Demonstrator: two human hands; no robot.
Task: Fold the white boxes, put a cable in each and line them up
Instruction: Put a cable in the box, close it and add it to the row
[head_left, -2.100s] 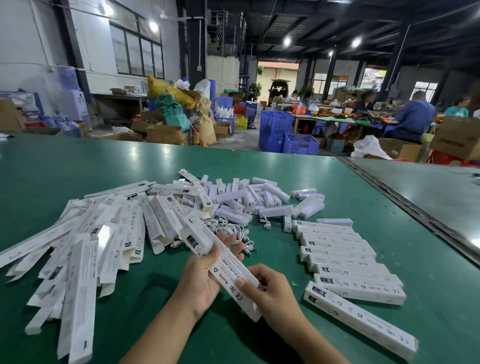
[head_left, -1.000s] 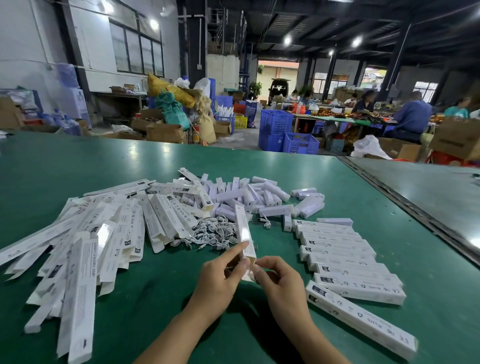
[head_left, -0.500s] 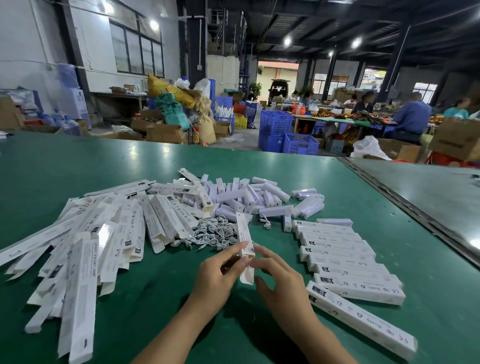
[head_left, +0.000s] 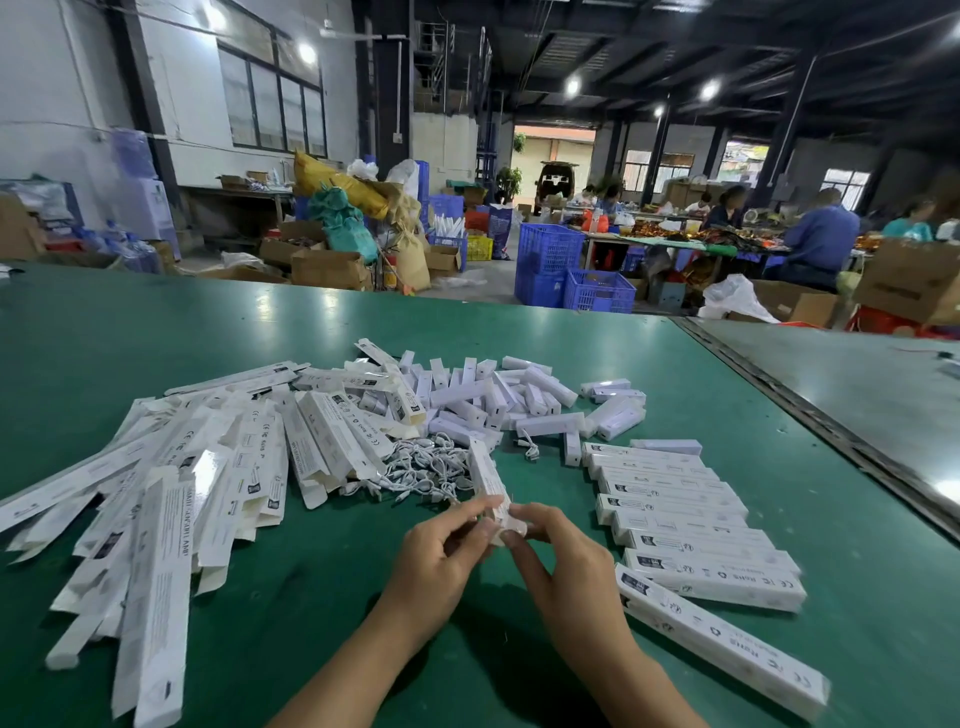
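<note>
A green table (head_left: 156, 332) is seen in a dim workshop, and a second table (head_left: 857, 395) adjoins it at right. Blue crates (head_left: 550, 260) and seated people (head_left: 821, 234) are seen beyond the far edge. Flat boxes (head_left: 171, 493) are heaped at left, with white pieces (head_left: 519, 395) at far centre. A row (head_left: 675, 514) of folded boxes is lined up at right. At near centre a box (head_left: 485, 475) is held tilted, its near end pinched and partly hidden by the fingers of the left hand (head_left: 441, 556) and right hand (head_left: 561, 561). Cables (head_left: 431, 467) lie just behind.

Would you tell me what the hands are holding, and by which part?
The left hand and right hand both pinch one white box at its near end.
</note>
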